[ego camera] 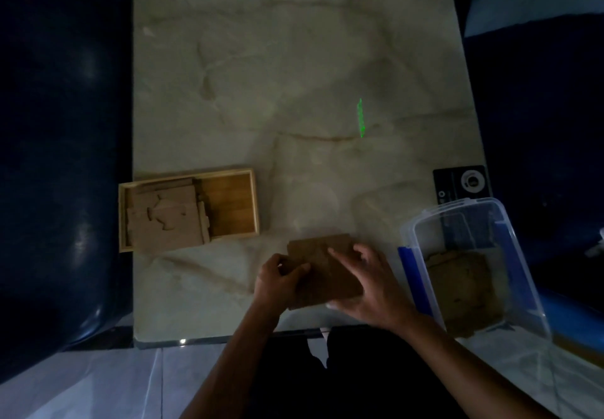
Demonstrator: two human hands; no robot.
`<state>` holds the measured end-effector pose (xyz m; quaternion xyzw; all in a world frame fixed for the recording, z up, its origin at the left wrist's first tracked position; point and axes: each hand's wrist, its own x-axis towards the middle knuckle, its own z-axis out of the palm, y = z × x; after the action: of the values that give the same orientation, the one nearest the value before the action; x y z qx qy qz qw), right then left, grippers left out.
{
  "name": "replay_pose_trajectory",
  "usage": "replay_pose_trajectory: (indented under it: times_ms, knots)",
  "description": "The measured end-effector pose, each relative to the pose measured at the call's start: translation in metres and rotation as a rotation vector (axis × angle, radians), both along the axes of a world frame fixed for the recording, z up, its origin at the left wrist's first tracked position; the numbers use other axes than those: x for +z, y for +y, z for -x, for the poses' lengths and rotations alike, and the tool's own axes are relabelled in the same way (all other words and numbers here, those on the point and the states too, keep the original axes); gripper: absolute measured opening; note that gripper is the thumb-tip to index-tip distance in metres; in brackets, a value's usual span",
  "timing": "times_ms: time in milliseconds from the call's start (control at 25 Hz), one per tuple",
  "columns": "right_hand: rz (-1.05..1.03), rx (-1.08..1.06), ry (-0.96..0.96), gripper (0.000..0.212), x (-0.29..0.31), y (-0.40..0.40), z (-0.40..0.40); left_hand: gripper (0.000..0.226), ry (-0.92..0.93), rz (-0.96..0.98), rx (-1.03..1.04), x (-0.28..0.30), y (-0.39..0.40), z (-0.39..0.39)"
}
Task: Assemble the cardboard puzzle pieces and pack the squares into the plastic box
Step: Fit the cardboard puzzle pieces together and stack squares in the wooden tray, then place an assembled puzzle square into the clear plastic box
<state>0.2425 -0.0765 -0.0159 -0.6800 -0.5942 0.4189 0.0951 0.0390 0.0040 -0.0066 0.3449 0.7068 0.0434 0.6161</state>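
Note:
A brown cardboard square (322, 257) lies near the front edge of the marble table (294, 75). My left hand (277, 280) grips its left side, fingers curled over a piece. My right hand (366, 284) presses on its right half with fingers spread flat. A clear plastic box (519, 255) with blue clips stands at the right, and an assembled cardboard square (464, 291) rests on its bottom. At the left, a wooden tray (235, 190) holds a stack of cardboard puzzle pieces (166, 219) in its left half.
A black card with a white ring (462, 185) lies at the table's right edge behind the plastic box. A green light streak (360, 118) shows mid-table. A dark blue sofa (58, 157) flanks the left side. The scene is dim.

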Motion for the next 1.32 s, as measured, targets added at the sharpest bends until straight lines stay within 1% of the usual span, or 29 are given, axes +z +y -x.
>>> replay_pose_trajectory:
  times_ms: [80, 120, 160, 200, 240, 320, 360, 560, 720, 800, 880, 1040, 1120, 1200, 1240, 1280, 1320]
  knots:
    - [0.032, -0.374, 0.209, 0.076, 0.004, 0.006, 0.007, 0.031, -0.016, 0.041, -0.018, -0.003, 0.003, 0.004]
    - [0.018, -0.553, 0.241, 0.066, 0.006, 0.012, 0.012, 0.032, -0.035, 0.053, -0.011, -0.003, 0.004, 0.005]
    - [0.008, -0.670, 0.221, 0.060, 0.007, 0.019, 0.017, 0.034, -0.062, 0.062, 0.009, -0.003, 0.006, 0.006]
    - [0.019, -0.726, 0.187, 0.059, 0.008, 0.026, 0.020, 0.035, -0.092, 0.071, 0.034, -0.002, 0.008, 0.007]
    - [0.046, -0.740, 0.160, 0.056, 0.010, 0.033, 0.024, 0.036, -0.119, 0.079, 0.056, -0.001, 0.010, 0.006]
    - [0.092, -0.735, 0.143, 0.040, 0.011, 0.042, 0.027, 0.038, -0.163, 0.084, 0.084, 0.002, 0.012, 0.006]
    - [0.093, -0.725, 0.119, 0.038, 0.012, 0.045, 0.028, 0.039, -0.179, 0.082, 0.097, 0.005, 0.013, 0.004]
    - [0.012, -0.640, -0.012, 0.037, 0.025, 0.054, 0.031, 0.034, -0.246, 0.051, 0.208, 0.025, 0.009, -0.002]
    - [-0.037, -0.633, 0.026, 0.037, 0.040, 0.058, 0.039, 0.032, -0.311, 0.099, 0.374, 0.048, 0.007, 0.000]
    - [-0.081, -0.659, 0.022, 0.036, 0.050, 0.060, 0.045, 0.035, -0.383, 0.135, 0.428, 0.059, 0.009, 0.005]
    - [-0.107, -0.725, 0.021, 0.039, 0.059, 0.061, 0.052, 0.038, -0.445, 0.137, 0.395, 0.067, 0.013, 0.014]
    - [-0.179, -0.865, 0.034, 0.035, 0.074, 0.056, 0.073, 0.027, -0.566, 0.074, 0.285, 0.079, 0.023, 0.034]
    - [-0.174, -0.906, 0.059, 0.035, 0.082, 0.052, 0.084, 0.028, -0.575, 0.047, 0.212, 0.085, 0.029, 0.047]
    - [-0.153, -0.880, 0.048, 0.036, 0.090, 0.048, 0.093, 0.027, -0.550, 0.021, 0.130, 0.089, 0.034, 0.060]
    - [-0.163, -0.810, 0.017, 0.043, 0.094, 0.045, 0.097, 0.027, -0.539, 0.017, 0.101, 0.090, 0.035, 0.067]
    - [-0.191, -0.679, -0.031, 0.061, 0.098, 0.043, 0.102, 0.027, -0.528, 0.017, 0.075, 0.090, 0.036, 0.072]
    - [-0.217, -0.504, -0.091, 0.085, 0.102, 0.041, 0.107, 0.026, -0.517, 0.016, 0.045, 0.091, 0.036, 0.076]
